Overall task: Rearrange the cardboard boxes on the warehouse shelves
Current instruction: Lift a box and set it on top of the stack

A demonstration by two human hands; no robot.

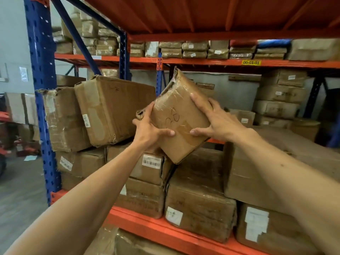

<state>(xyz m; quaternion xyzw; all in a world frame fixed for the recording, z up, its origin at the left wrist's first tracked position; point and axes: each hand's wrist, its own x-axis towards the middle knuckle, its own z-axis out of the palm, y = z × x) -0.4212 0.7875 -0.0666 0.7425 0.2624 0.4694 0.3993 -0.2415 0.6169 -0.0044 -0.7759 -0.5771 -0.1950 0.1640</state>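
A taped cardboard box [179, 115] with pen scribbles on its face is tilted in the air in front of the shelf. My left hand [150, 130] grips its lower left edge, thumb across the front. My right hand [219, 118] clamps its right side, fingers over the top and thumb on the front. The box's bottom corner hangs just above a labelled box [152, 167] in the stack below. A large box [112, 109] leans tilted to the left, on top of other boxes.
Stacked cardboard boxes fill the orange shelf [165, 230], including a big one [276, 162] at right and two with white labels at lower right. A blue upright [43, 92] stands left. Behind, another rack holds flat packets [195, 49] and stacked boxes.
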